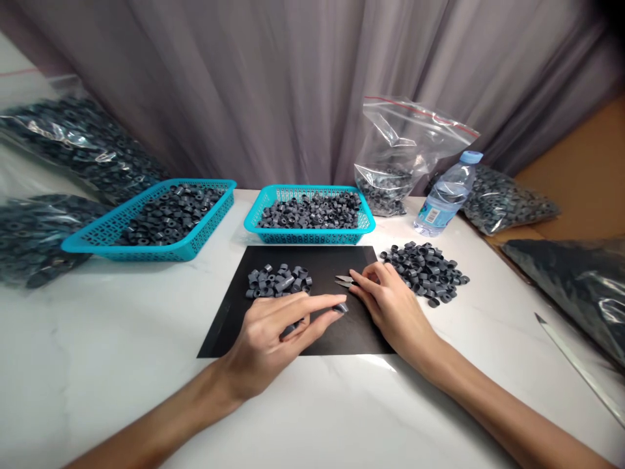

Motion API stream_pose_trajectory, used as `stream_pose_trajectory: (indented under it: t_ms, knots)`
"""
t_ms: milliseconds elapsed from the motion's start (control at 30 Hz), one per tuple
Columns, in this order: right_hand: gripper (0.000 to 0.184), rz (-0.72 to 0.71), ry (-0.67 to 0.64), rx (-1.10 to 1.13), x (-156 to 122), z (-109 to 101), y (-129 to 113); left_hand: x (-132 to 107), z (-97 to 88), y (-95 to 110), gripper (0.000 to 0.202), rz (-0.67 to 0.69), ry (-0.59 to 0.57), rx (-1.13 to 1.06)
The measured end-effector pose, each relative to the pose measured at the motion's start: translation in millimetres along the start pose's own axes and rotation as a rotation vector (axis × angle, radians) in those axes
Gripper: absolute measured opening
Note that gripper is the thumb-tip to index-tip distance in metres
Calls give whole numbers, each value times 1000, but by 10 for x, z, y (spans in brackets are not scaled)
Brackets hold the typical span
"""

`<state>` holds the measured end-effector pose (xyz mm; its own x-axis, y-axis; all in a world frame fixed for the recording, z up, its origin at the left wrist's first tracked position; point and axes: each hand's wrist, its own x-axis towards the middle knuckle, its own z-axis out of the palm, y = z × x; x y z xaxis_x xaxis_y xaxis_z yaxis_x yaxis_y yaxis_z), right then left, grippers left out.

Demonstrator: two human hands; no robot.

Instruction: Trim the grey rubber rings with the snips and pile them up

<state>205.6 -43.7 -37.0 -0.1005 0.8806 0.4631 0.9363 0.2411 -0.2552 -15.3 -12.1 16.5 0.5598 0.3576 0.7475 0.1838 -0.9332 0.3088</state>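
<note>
On a black mat [322,260] lies a small heap of grey ring-shaped parts [278,281]. My left hand [273,339] rests on the mat just in front of that heap, fingers stretched out, a single grey ring [342,307] under the tip of its forefinger. My right hand [390,306] lies at the mat's right edge, its fingers closed around small metal snips [344,281] whose pointed tips stick out to the left. A second, larger heap of grey rings [426,270] sits on the white table right of the mat.
Two turquoise baskets [97,240] [366,225] full of grey rings stand behind the mat. Plastic bags of rings lie at far left [73,143], behind [395,163] and at right [508,202]. A water bottle [446,195] stands at back right. A metal blade [576,365] lies near the right edge.
</note>
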Motion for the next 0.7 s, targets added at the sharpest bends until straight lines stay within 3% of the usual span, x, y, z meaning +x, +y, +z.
stream_pose_trajectory:
  t_ms: [233, 367, 500, 700]
  knots:
    - [31, 5, 7, -19, 1, -50, -42, 0, -6, -2, 27, 18, 20, 6]
    - [29, 81, 12, 498, 25, -227, -164, -16, 6, -24, 27, 37, 14, 36]
    - [31, 151, -156, 1033, 35, -413, -303, -40, 1, -44, 30, 58, -13, 36]
    - [26, 222, -288, 1205, 10, -430, -335, -60, -14, -53, 32, 50, -24, 46]
